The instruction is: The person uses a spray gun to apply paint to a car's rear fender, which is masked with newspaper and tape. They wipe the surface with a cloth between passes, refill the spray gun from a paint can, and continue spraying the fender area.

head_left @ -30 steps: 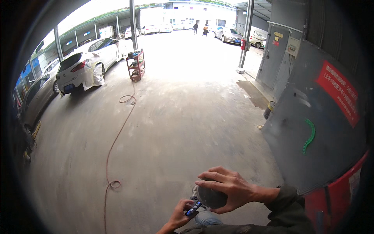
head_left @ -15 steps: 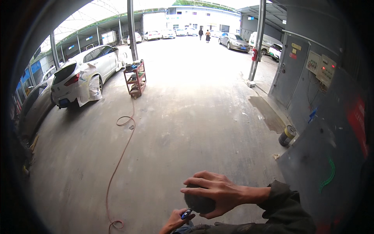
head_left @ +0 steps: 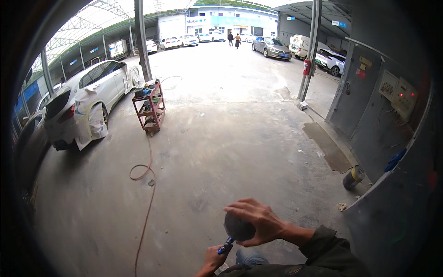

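Observation:
My right hand (head_left: 262, 222) comes in from the lower right and curves its fingers and thumb around a dark, rounded object (head_left: 237, 228), gripping it from the right and above. Below it, my left hand (head_left: 213, 258) is closed around a small blue-and-black, handle-like piece (head_left: 224, 247). The upper end of that piece meets the lower left edge of the dark object; whether the two are joined I cannot tell. The underside of the dark object and part of my left fingers are hidden.
A red hose (head_left: 146, 214) runs along the concrete floor to a red tool cart (head_left: 150, 111). Left of it stands a partly masked white car (head_left: 87, 99). At the right are a can (head_left: 353, 177), a grey cabinet (head_left: 355, 87) and a post with a fire extinguisher (head_left: 306, 67).
The camera view has shifted, so the cart and car sit lower and further left. The dark object is tilted differently, and more of the blue-and-black piece shows. Both hands keep their hold.

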